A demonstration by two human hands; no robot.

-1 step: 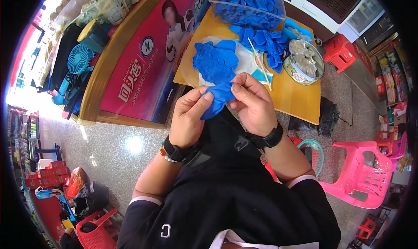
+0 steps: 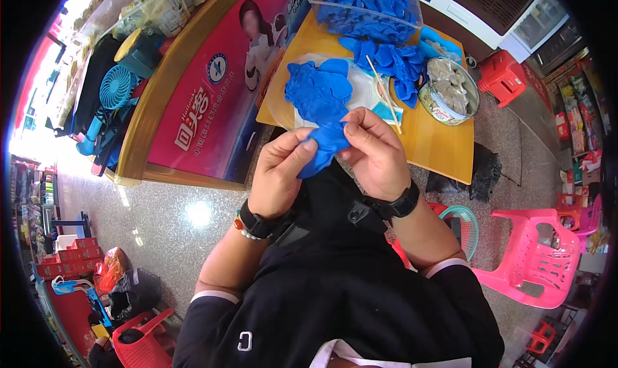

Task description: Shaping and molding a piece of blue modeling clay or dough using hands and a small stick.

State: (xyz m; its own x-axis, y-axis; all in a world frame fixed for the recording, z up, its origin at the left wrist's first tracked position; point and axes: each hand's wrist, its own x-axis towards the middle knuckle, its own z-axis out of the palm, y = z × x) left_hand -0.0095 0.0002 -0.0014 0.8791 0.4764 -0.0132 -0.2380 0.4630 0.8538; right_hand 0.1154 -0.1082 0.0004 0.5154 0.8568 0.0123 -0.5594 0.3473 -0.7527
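Note:
My left hand [image 2: 279,175] pinches one side of a thin, soft blue fabric-like piece [image 2: 324,146] between thumb and fingers. On the other side, my right hand [image 2: 378,154] grips the same piece, so it is stretched between both hands above my lap. Just beyond, a heap of similar blue pieces [image 2: 315,92] lies on a pale round sheet [image 2: 278,101] on the wooden table. Its near edge meets or overlaps the held piece in view; I cannot tell whether they touch. A thin wooden stick [image 2: 384,96] lies to the right, over a light-blue and white item [image 2: 391,113].
At the table's [image 2: 444,150] back stands a clear tub [image 2: 415,14] of blue pieces, with more blue pieces [image 2: 393,62] before it. A round tin [image 2: 454,118] with pale pieces sits right. A counter [image 2: 132,152] borders the left; a pink chair [image 2: 515,265] stands right.
Both hands keep their hold in nearly the same place. The blue piece's lower part has shifted slightly and looks more creased.

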